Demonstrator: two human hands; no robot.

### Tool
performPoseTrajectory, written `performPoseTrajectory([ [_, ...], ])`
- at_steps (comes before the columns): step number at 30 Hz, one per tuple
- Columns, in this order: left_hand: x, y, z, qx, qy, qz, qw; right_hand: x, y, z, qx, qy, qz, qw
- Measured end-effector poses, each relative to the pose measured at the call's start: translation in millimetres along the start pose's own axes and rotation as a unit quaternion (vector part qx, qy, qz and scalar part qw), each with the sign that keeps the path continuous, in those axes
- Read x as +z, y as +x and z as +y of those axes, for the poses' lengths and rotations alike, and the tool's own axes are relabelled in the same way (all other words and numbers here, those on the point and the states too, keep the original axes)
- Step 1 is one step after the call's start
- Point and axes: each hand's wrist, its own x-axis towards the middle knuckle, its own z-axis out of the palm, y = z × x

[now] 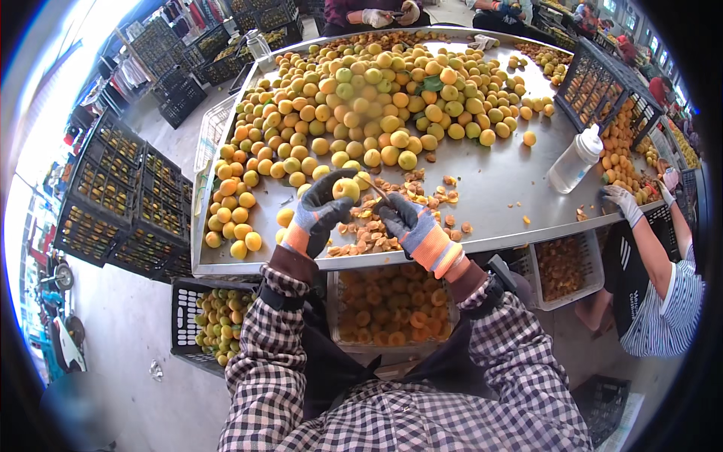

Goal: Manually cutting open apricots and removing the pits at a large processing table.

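Note:
My left hand, in a black-coated knit glove, grips a yellow apricot between thumb and fingers. In my right hand, gloved the same way, is a small knife; its blade slants up towards the held fruit. Whether the blade touches the apricot cannot be made out. Below and between both hands lie loose apricot pits and scraps near the table edge. A large heap of whole apricots covers much of the metal table. Under the edge, before my lap, stands a crate of halved apricots.
A clear plastic bottle stands on the right. A co-worker's gloved hand rests by a tipped black crate spilling apricots. Stacked crates rise at left; a black crate of greener fruit sits below. Another person's hands are across the table.

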Motion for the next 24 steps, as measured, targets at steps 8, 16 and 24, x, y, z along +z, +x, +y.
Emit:
performPoseTrajectory([
  [8, -0.1, -1.4, 0.7, 0.001, 0.015, 0.018, 1.0, 4.5, -3.9, -7.4, -0.056, -0.107, -0.027, 0.992],
  [16, -3.7, 0.4, -9.0, 0.02, 0.004, -0.004, 1.0, 8.8, -5.4, -16.8, -0.072, -0.196, -0.046, 0.977],
  [24, -14.9, 1.8, -19.6, 0.038, 0.098, -0.007, 0.994, 8.6, -6.0, -18.4, -0.068, -0.258, -0.056, 0.962],
])
